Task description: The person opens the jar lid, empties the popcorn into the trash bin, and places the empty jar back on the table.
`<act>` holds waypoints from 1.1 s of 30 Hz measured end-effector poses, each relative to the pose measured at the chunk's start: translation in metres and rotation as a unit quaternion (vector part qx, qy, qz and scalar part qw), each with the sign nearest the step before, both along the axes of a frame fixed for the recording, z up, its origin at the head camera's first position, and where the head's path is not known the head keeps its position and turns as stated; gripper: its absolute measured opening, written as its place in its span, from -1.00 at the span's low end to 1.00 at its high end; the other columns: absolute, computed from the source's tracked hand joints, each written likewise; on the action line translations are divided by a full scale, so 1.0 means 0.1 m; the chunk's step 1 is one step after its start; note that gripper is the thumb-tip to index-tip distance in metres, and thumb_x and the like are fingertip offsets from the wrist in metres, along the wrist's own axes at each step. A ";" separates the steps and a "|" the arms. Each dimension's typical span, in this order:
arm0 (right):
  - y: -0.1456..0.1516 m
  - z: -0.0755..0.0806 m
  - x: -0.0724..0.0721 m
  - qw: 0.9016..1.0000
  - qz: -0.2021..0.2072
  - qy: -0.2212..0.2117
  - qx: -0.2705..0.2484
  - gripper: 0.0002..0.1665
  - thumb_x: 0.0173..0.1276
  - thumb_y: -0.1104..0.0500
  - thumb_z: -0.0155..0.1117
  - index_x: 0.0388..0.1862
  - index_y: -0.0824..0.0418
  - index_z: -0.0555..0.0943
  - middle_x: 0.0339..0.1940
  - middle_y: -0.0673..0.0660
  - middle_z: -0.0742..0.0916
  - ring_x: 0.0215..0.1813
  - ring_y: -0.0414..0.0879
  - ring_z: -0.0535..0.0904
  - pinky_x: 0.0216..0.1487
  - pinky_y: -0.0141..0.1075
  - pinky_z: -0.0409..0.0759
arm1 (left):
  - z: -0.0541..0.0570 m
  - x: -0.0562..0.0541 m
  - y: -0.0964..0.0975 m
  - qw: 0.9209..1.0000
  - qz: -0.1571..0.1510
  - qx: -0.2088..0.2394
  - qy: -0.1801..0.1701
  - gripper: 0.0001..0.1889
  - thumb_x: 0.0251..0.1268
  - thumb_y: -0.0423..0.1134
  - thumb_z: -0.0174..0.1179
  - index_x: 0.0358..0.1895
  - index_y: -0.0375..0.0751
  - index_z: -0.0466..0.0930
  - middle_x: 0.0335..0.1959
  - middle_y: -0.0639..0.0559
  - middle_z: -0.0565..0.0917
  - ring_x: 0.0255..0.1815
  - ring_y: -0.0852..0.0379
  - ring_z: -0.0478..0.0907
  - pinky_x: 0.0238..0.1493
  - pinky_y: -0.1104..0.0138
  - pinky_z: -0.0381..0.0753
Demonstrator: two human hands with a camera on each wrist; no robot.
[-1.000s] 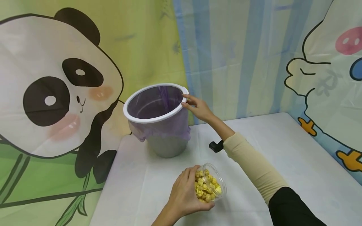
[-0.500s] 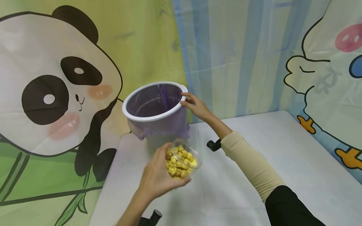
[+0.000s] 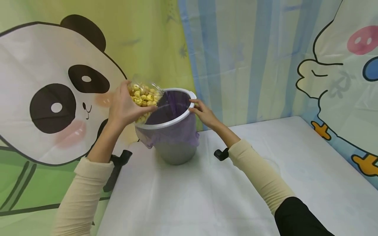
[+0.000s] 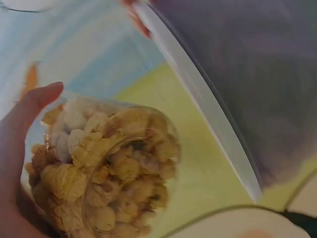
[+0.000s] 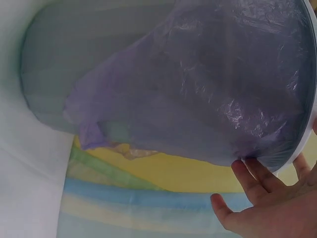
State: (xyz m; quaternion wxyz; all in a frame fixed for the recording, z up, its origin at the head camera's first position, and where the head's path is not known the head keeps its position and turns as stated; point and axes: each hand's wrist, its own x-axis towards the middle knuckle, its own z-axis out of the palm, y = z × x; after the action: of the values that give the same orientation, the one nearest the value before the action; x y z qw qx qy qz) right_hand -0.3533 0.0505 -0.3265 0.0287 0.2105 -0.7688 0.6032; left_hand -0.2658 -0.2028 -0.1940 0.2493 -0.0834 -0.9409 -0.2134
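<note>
My left hand grips a clear plastic tub of yellow popcorn. The tub is tilted, its round mouth turned toward the trash can, and it hangs above the can's left rim in the head view. In the left wrist view the popcorn is still inside, apart from the white rim. The grey trash can stands upright, lined with a translucent purple bag folded over outside. My right hand holds the rim at its right side, with fingertips against the bag below it.
A white-covered table bears the trash can near its back left corner. Behind it hang curtains with a panda print and a blue-striped part. Black wrist-camera mounts stick out from both forearms.
My left hand has carried the popcorn tub from low over the table up and left to the trash can's rim. My right hand has stayed on the rim.
</note>
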 end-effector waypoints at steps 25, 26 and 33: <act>-0.11 -0.06 0.10 1.000 0.001 0.001 -0.011 -0.41 0.47 -0.06 -0.14 0.42 -0.02 0.08 0.39 0.21 0.26 0.35 0.06 0.23 0.25 -0.06 0.25 | -0.49 -1.03 -0.18 0.923 -0.050 -0.378 0.055 0.24 -0.45 0.19 0.50 0.35 -0.27 -0.03 0.20 -0.38 0.24 0.19 -0.32 0.23 0.18 -0.04 0.23; -0.11 -0.06 0.10 1.000 0.000 0.002 -0.011 -0.41 0.47 -0.06 -0.15 0.42 -0.02 0.07 0.39 0.22 0.26 0.35 0.07 0.23 0.25 -0.05 0.25 | -0.49 -1.02 -0.18 0.918 -0.052 -0.387 0.063 0.23 -0.46 0.18 0.51 0.35 -0.28 -0.02 0.20 -0.38 0.24 0.18 -0.33 0.24 0.18 -0.04 0.23; -0.12 -0.06 0.11 1.000 -0.008 -0.005 -0.005 -0.42 0.48 -0.04 -0.18 0.43 -0.03 0.05 0.40 0.23 0.25 0.35 0.10 0.21 0.25 -0.01 0.23 | -0.48 -0.99 -0.24 0.874 -0.088 -0.456 0.143 0.22 -0.51 0.14 0.55 0.32 -0.28 0.05 0.18 -0.38 0.27 0.19 -0.30 0.24 0.23 0.01 0.21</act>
State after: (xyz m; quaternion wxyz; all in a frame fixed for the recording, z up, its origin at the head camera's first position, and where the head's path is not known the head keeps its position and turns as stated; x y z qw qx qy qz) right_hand -0.3428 0.0390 -0.3323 0.0305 0.2007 -0.7675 0.6080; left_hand -0.3644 -0.2265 -0.2420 0.2952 -0.3002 -0.8768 0.2323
